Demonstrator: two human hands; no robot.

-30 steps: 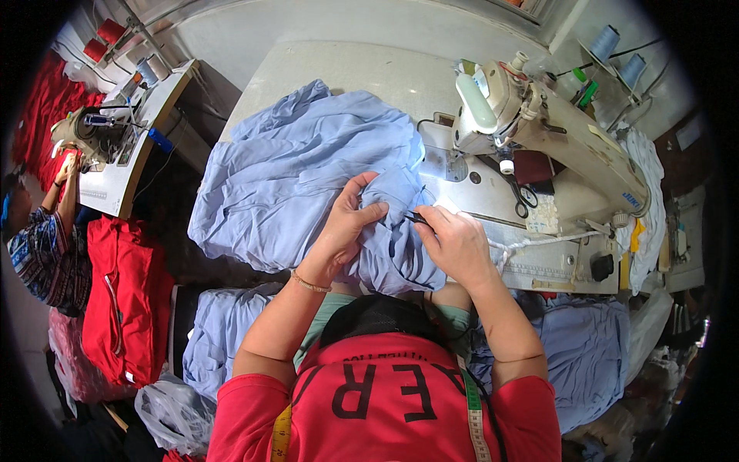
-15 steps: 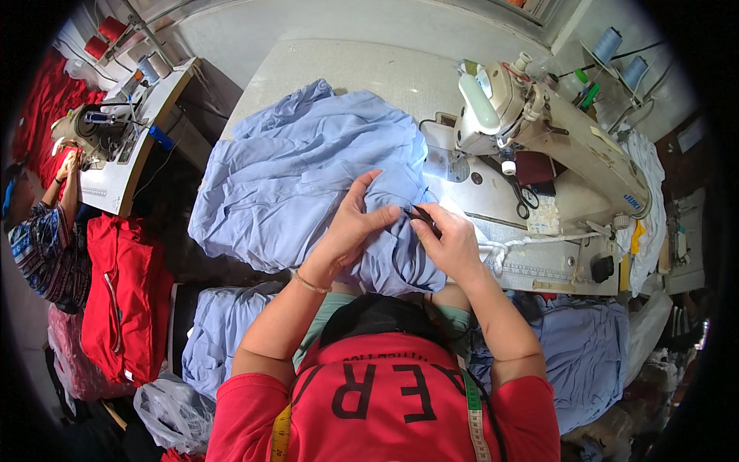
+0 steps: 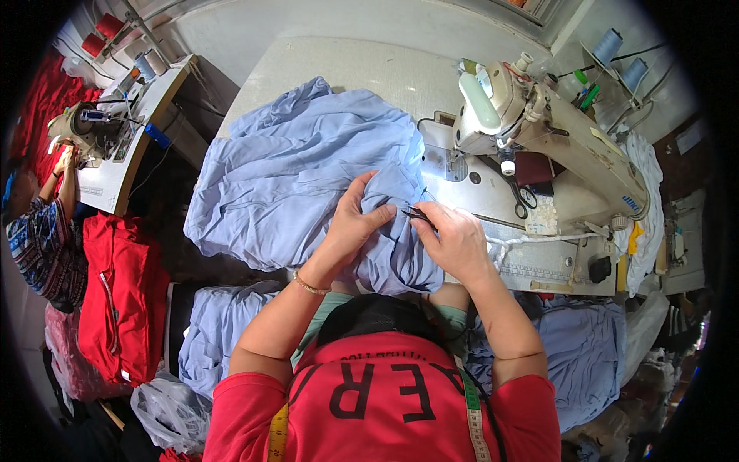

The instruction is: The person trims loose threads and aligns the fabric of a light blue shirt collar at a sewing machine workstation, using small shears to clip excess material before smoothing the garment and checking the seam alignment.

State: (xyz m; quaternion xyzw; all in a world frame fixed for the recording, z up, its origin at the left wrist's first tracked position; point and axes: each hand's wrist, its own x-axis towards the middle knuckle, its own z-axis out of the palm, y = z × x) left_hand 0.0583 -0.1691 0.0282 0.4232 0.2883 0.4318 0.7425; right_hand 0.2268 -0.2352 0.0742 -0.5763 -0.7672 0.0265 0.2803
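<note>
A pale blue garment lies bunched over the table in front of me, its near folds hanging over the edge toward my lap. My left hand is closed on a fold of the cloth, thumb pressed toward its right part. Between the thumb and fingers of my right hand are small dark thread snips, their tips touching or very near the cloth beside my left thumb. To the right of the garment stands a sewing machine, its needle area close to the cloth.
Black-handled scissors lie by the machine. More blue cloth hangs below the table at right, another blue pile at left. Red garments are stacked farther left, near a co-worker's sleeve at a second sewing machine.
My right hand has turned slightly and the dark snips show more plainly between its fingers. The left hand keeps its hold on the cloth. The whole view has shifted a little.
</note>
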